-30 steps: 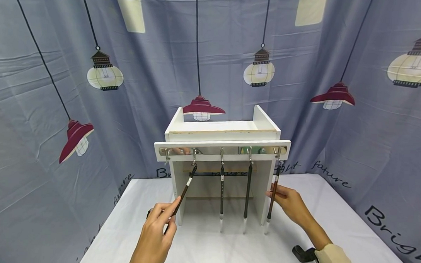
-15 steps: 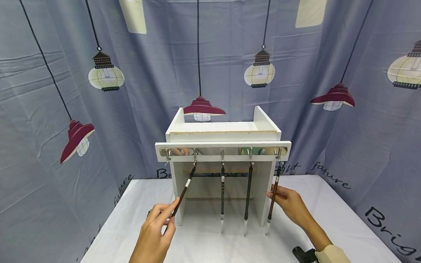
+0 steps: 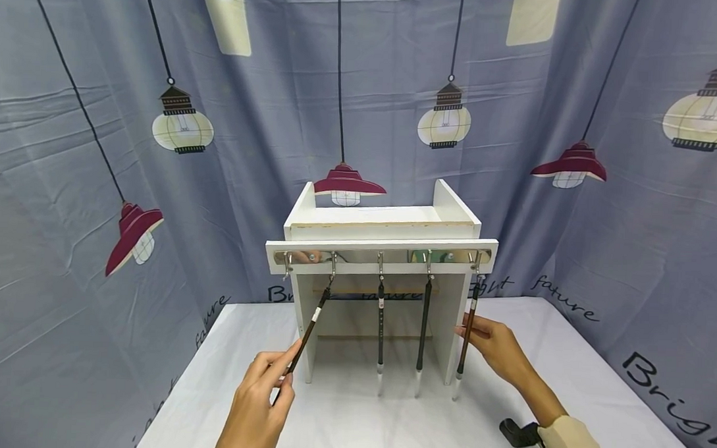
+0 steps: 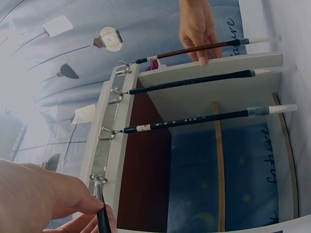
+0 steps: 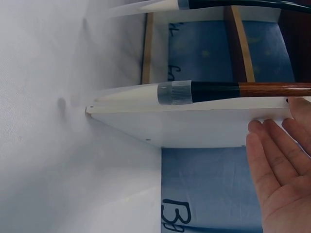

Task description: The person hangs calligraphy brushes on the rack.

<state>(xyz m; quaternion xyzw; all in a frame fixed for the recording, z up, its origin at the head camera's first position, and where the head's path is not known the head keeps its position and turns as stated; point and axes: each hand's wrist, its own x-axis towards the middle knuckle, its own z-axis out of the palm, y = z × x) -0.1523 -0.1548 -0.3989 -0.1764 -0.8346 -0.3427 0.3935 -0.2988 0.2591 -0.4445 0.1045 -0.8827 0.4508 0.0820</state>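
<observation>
My left hand (image 3: pixel 251 398) pinches a calligraphy brush (image 3: pixel 307 331) with a dark handle and white band, its top tilted up and right. The brush's upper end is right below the second hook (image 3: pixel 333 259); in the left wrist view its cord end (image 4: pixel 98 183) overlaps that hook. My right hand (image 3: pixel 499 351) touches the white rack's right side panel (image 5: pixel 204 126) with nearly straight fingers. Just in front of it hangs a reddish-brown brush (image 3: pixel 468 330). Two dark brushes, a middle one (image 3: pixel 381 324) and one to its right (image 3: pixel 423 325), hang from hooks, white tips down.
The white rack (image 3: pixel 364 232) stands on a white-covered table (image 3: pixel 245 332). Its front rail carries a metal hook strip; the leftmost hook (image 3: pixel 287 264) holds no brush. A blue-grey printed curtain (image 3: pixel 248 147) surrounds the back and sides. A black device (image 3: pixel 518 432) is at my right wrist.
My left hand has shifted slightly down and left with its brush, whose upper end now sits a little lower below the hook. My right hand and the hanging brushes stay as they were.
</observation>
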